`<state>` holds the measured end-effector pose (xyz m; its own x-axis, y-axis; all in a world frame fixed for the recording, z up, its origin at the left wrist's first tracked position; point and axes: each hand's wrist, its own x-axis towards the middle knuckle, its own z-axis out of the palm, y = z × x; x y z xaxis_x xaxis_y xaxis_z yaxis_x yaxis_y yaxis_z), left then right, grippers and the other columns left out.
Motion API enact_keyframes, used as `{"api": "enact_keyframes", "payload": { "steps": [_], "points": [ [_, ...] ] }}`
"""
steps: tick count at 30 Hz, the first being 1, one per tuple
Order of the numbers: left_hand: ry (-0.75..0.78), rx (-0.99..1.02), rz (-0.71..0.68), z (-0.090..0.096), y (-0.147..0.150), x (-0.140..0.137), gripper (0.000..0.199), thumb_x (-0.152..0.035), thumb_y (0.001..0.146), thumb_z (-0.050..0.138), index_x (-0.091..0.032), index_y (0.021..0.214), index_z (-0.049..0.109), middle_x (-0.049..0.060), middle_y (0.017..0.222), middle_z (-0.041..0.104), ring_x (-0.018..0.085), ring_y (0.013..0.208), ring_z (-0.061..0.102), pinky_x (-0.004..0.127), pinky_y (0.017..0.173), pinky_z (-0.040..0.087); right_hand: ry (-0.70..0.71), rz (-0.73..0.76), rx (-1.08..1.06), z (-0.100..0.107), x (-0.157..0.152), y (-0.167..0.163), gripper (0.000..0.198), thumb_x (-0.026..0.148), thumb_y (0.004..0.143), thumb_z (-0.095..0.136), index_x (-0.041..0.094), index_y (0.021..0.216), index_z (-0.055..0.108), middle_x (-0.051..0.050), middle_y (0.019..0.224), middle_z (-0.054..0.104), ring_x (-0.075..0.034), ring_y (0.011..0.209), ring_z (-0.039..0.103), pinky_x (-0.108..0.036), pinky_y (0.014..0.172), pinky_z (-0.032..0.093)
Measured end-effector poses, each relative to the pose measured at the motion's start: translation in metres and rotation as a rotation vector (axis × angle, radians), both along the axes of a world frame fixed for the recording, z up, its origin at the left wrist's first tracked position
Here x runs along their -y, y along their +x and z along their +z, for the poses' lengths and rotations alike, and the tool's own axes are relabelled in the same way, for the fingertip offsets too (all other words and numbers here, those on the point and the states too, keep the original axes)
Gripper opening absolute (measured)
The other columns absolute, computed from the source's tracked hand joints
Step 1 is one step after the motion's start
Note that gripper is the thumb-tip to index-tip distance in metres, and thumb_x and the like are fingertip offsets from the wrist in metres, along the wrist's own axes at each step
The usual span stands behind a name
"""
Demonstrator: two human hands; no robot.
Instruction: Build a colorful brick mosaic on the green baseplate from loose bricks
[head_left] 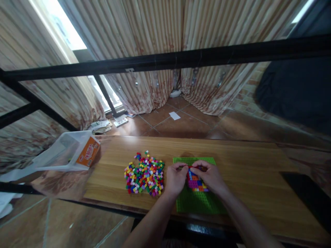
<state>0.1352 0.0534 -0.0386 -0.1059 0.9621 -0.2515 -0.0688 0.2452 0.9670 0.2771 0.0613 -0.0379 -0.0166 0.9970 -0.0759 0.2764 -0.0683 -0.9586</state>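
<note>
A green studded baseplate (pixel 200 204) lies on the table, with a patch of small coloured building bricks (pixel 195 183) fixed near its middle. My left hand (pixel 176 177) is closed in a pinch at the upper left of that patch. From the right, my right hand (pixel 209 175) pinches too, its thumb and forefinger at the patch's top edge and covering part of it. A bit of red shows between the two sets of fingertips; whether it is a held brick or part of the patch is hidden. Left of my left hand spreads a heap of loose coloured bricks (pixel 147 175).
A clear plastic tub (pixel 64 146) with an orange label lies at the table's left end. A flat black object (pixel 305 193) rests at the right. Beyond the wooden table (pixel 248 165) runs a black metal bar (pixel 160 62), with curtains behind it.
</note>
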Motion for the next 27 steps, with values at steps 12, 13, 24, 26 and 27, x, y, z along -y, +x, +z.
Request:
{"api": "enact_keyframes", "payload": {
  "steps": [12, 13, 24, 26, 27],
  "points": [
    [0.189, -0.354, -0.083, 0.021, -0.071, 0.099, 0.019, -0.031, 0.086, 0.053, -0.018, 0.086, 0.068, 0.005, 0.08, 0.066, 0.016, 0.076, 0.058, 0.025, 0.07, 0.044, 0.358, 0.02, 0.36, 0.042, 0.033, -0.022, 0.022, 0.041, 0.087, 0.052, 0.024, 0.086, 0.067, -0.004, 0.092, 0.068, -0.021, 0.089, 0.062, -0.035, 0.082, 0.046],
    [0.17, -0.382, -0.101, 0.02, -0.079, 0.111, 0.019, -0.03, 0.087, 0.053, -0.018, 0.086, 0.068, 0.005, 0.081, 0.066, 0.016, 0.076, 0.059, 0.025, 0.071, 0.044, 0.379, 0.084, 0.36, 0.046, 0.04, -0.033, 0.021, 0.038, 0.089, 0.051, 0.024, 0.086, 0.067, -0.004, 0.091, 0.068, -0.02, 0.088, 0.063, -0.034, 0.08, 0.047],
    [0.084, -0.506, -0.131, 0.016, -0.118, 0.134, 0.021, -0.024, 0.088, 0.048, -0.021, 0.093, 0.068, 0.006, 0.094, 0.067, 0.018, 0.088, 0.062, 0.027, 0.081, 0.047, 0.324, 0.409, 0.505, 0.005, 0.079, -0.101, 0.019, 0.014, 0.087, 0.049, 0.022, 0.085, 0.065, -0.003, 0.084, 0.064, -0.017, 0.079, 0.061, -0.029, 0.071, 0.046],
    [0.099, -0.558, -0.151, 0.017, -0.116, 0.13, 0.022, -0.023, 0.089, 0.046, -0.021, 0.094, 0.068, 0.006, 0.093, 0.066, 0.018, 0.087, 0.062, 0.027, 0.08, 0.047, 0.323, 0.388, 0.537, 0.001, 0.079, -0.106, 0.016, 0.014, 0.086, 0.05, 0.022, 0.085, 0.064, -0.003, 0.084, 0.063, -0.018, 0.08, 0.06, -0.029, 0.072, 0.045],
    [0.107, -0.587, -0.166, 0.017, -0.115, 0.129, 0.023, -0.022, 0.089, 0.045, -0.021, 0.094, 0.068, 0.006, 0.092, 0.066, 0.018, 0.086, 0.062, 0.027, 0.079, 0.047, 0.322, 0.377, 0.558, 0.0, 0.079, -0.109, 0.015, 0.014, 0.086, 0.051, 0.021, 0.085, 0.064, -0.003, 0.084, 0.062, -0.018, 0.08, 0.059, -0.029, 0.072, 0.045]
  ]
}}
